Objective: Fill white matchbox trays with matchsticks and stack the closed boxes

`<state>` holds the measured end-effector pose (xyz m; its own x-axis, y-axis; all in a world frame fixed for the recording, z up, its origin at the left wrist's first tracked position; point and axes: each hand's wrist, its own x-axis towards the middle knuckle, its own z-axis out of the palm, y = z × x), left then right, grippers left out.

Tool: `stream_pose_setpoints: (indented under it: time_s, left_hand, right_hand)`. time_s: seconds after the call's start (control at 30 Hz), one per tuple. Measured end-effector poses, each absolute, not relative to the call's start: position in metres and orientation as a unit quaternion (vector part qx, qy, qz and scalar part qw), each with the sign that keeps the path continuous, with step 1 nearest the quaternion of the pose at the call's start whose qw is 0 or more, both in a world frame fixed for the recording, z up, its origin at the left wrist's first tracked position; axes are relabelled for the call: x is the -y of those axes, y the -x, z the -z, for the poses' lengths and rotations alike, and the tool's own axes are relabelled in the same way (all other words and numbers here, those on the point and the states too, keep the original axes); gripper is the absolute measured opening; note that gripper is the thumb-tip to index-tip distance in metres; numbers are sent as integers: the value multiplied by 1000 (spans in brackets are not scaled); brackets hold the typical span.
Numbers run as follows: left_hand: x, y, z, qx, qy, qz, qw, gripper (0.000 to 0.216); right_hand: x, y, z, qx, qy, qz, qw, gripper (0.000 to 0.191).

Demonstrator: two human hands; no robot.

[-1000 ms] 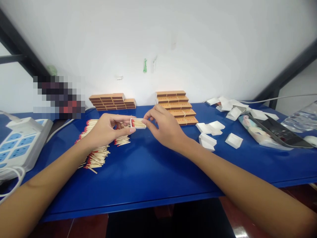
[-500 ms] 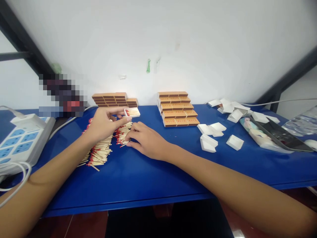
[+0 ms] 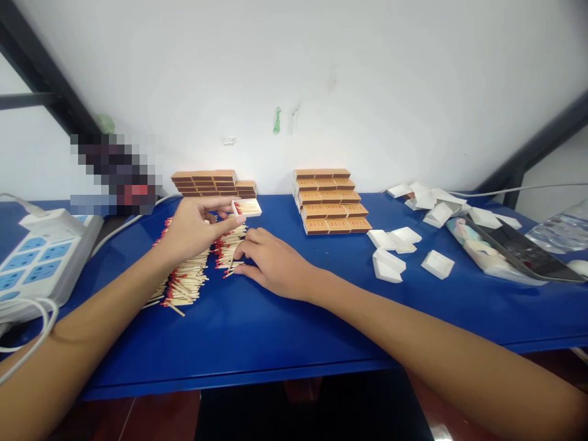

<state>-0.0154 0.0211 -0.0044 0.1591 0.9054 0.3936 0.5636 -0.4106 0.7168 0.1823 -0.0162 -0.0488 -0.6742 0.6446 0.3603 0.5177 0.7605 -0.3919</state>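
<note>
Just dropped right hand [image 3: 278, 266] from the tray [image 3: 255, 214] (gripped in left hand [image 3: 193, 228], probably with room left), now pinching matches [image 3: 228, 273] below it.

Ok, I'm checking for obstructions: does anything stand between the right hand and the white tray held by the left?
Only the thumb of the left hand, at the near left corner of the white tray. Nothing visible stands between the right hand and the tray's other end; the smaller match pile lies on the table.
</note>
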Motion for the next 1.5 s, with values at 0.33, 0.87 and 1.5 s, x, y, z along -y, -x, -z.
stream_pose_setpoints:
  time_s: [0.33, 0.87, 1.5]
  left_hand:
    - [-22, 16, 5, -499, -728, -416, 221, 59]
    - [-27, 23, 11, -500, -740, -395, 213, 57]
    - [-15, 17, 14, -431, -825, -295, 217, 53]
  right_hand:
    - [20, -179, 49, 906, 358, -102, 201, 19]
    - [20, -206, 46, 908, 362, -99, 186, 17]
    - [-1, -245, 25, 857, 408, -55, 309, 7]
